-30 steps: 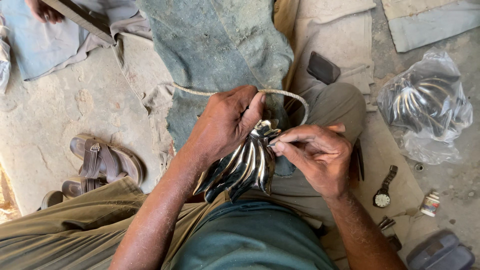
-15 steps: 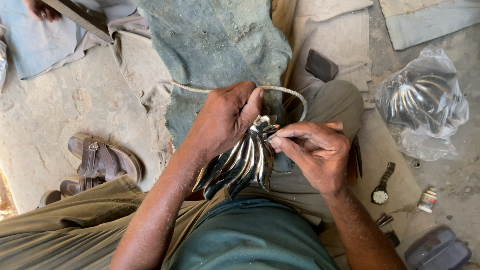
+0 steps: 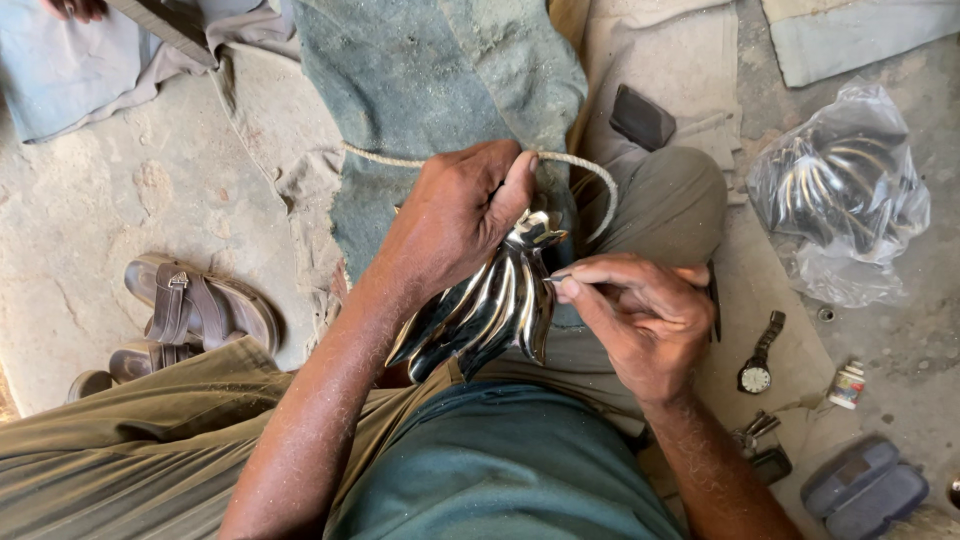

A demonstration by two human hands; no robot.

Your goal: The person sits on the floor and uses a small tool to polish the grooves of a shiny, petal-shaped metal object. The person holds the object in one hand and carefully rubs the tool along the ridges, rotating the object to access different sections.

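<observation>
Little has shifted in the past second: the left hand (image 3: pixel 455 215) stays clamped over the top of a polished, ribbed metal piece (image 3: pixel 485 310) held above the lap, while the right hand (image 3: pixel 640 315) keeps its fingertips pinched together on what looks like a thin tool at the piece's edge, beside a looped rope (image 3: pixel 590 180).

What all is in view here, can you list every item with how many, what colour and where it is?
shiny fluted metal piece: one, silver, on the lap, in both hands
thin metal tool: one, at the right fingertips
beige rope: one, looped past the left hand
blue-green cloth: one, ahead on the floor
brown sandals: two, left floor
clear plastic bag of metal pieces: one, right
wristwatch: one, black, right floor
small bottle: one, right
blue case: one, lower right
left hand: grips the piece's top
right hand: pinches the tool
</observation>
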